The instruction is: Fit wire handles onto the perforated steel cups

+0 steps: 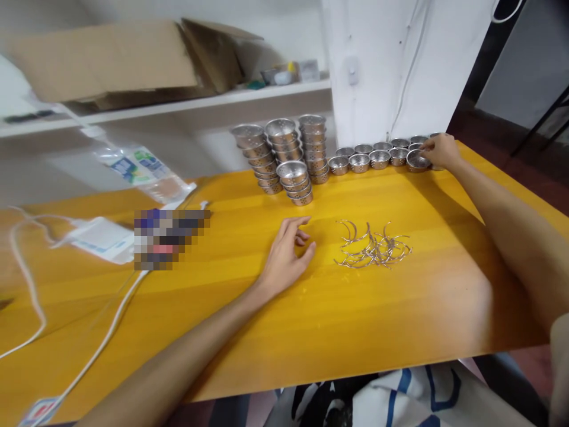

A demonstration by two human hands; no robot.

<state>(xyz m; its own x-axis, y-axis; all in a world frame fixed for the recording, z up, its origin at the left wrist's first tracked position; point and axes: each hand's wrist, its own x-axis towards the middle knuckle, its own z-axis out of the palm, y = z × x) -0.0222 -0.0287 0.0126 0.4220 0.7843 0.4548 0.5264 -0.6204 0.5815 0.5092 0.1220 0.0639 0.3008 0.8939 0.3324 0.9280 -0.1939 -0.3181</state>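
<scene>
My right hand (441, 150) is at the far right end of the table, its fingertips closed on the rim of a small perforated metal cup (418, 161). That cup stands in the front of two rows of similar cups (380, 159). Over the middle of the table is my left hand (288, 254), with thumb and fingers apart, fingers loosely bent and nothing between them. Just right of it lies a loose pile of thin curved metal wires (376, 249). Beyond the left hand, several stacks of perforated cups (297, 184) rise near the wall.
On the orange table (275, 332), a clear plastic bottle with a label (144, 169) leans at left. A white box-shaped device (104, 239) and white cables (100, 350) lie nearby, beside a blurred-out patch. Above, a shelf (178, 107) bears a cardboard box (111, 62).
</scene>
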